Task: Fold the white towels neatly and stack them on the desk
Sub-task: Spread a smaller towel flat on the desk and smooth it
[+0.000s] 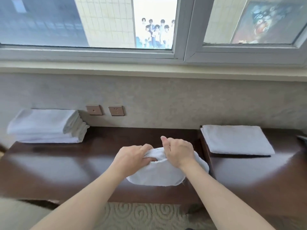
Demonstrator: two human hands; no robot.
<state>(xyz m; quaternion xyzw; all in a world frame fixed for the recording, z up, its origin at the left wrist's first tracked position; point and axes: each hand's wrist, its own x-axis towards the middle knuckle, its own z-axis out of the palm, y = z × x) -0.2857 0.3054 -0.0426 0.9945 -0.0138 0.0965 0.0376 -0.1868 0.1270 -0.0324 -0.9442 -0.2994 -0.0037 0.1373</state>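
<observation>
Both hands have a grip on the same white towel (156,173) at the middle of the tabletop (66,165). On the left hand (132,157) the fingers curl over the towel's bunched far edge; the right hand (178,152) pinches that edge from the other side, thumb sticking up. Bare forearms reach in from the near edge, close together, wrists angled inward. The towel is soft terry cloth, rounded and sagging toward the near side, with a frayed corner at its lower right.

Dark polished wood makes up the tabletop, shiny with pale reflections. A stack of folded towels (48,126) sits at the far left against the wall, its layered edges showing. One flat folded towel (235,140) lies at the far right. Two square brown wall sockets (105,110) sit on the textured grey wall, under a window (103,27). Patterned carpet (146,216) shows below.
</observation>
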